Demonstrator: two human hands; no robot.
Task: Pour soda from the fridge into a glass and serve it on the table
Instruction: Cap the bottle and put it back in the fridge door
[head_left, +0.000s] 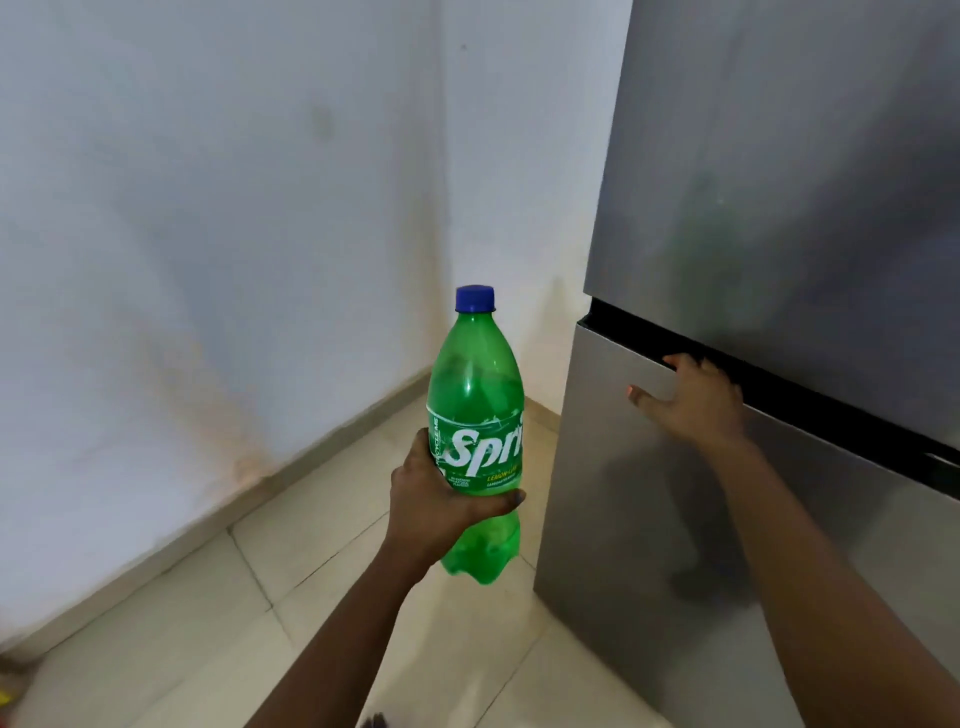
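Pale grey-white walls (208, 208) meet in a corner (441, 208), the left one stained rusty orange (228, 431) low down (just above the skirting (156, 561)). Cream floor tiles (311, 561) run from that corner, their grout lines visible.

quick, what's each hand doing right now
Left hand: closed around the green soda bottle.
Right hand: open, fingers spread on the lower fridge door.

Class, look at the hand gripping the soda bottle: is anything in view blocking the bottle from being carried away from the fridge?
Nothing visible does. The left hand already holds the soda bottle upright over open floor, left of the fridge. The right hand rests on the lower door. No glass or table is in view.
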